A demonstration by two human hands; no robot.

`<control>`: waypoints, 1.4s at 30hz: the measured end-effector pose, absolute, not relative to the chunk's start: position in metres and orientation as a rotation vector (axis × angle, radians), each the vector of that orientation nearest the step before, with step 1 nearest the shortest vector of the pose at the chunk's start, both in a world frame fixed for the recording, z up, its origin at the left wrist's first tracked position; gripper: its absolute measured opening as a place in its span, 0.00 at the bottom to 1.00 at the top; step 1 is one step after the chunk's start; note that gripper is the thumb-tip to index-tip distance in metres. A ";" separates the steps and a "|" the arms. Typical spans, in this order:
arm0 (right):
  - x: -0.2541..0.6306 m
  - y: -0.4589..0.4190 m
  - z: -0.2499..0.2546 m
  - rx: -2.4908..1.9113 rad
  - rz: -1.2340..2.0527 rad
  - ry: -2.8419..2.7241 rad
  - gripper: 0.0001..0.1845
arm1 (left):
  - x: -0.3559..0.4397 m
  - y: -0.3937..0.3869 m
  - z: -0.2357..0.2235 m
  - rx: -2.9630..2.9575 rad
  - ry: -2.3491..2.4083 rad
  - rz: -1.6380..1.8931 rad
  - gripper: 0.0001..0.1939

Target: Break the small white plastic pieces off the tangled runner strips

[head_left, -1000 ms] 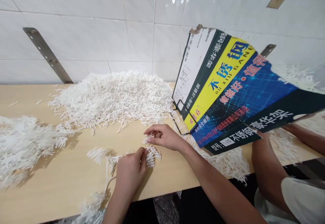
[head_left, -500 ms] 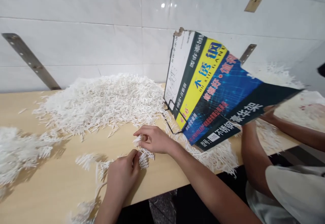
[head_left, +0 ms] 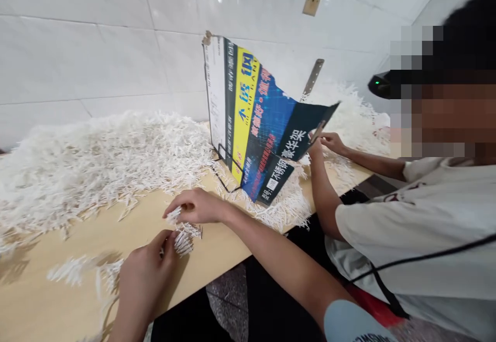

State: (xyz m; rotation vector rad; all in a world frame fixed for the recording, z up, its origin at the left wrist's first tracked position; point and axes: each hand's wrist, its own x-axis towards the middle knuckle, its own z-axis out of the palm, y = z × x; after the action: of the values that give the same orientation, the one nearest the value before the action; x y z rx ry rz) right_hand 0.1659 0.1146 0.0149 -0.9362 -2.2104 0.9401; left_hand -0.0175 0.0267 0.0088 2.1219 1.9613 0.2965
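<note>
My left hand (head_left: 149, 267) is closed above the wooden table, thumb and forefinger pinched at a small cluster of thin white sticks (head_left: 185, 239). Close beside it, my right hand (head_left: 197, 205) has its fingers curled round a few short white pieces (head_left: 174, 215), directly over that cluster. Whether the two bits are joined cannot be made out. Past both hands spreads a large loose heap of the same white sticks (head_left: 127, 158). More small clusters (head_left: 70, 270) lie left of my left hand, one partly behind my wrist.
A printed cardboard panel (head_left: 251, 125) stands upright in a black wire frame (head_left: 228, 189) on the table (head_left: 127, 233). Right of it, a co-worker in a light shirt (head_left: 426, 218) works with both hands (head_left: 329, 141) near another white heap (head_left: 344, 109). The tiled wall borders the back.
The view has swung to the right, so things appear further left and the co-worker's head now shows. Both hands stay close together at the white sticks, with little change in their grip.
</note>
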 end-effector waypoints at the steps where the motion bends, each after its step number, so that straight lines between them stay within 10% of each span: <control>1: 0.167 0.116 0.014 -0.951 1.021 -2.153 0.14 | -0.018 0.027 0.009 2.127 1.960 0.297 0.19; 42: 0.176 0.127 0.005 -0.877 1.326 -1.826 0.11 | -0.022 0.028 0.009 1.926 1.862 0.547 0.17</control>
State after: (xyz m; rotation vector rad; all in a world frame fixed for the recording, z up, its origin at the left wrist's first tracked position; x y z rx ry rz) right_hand 0.1765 0.1272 0.0048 -0.8771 -1.8265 1.3263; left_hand -0.0216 0.0281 0.0093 1.9264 1.8621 0.5472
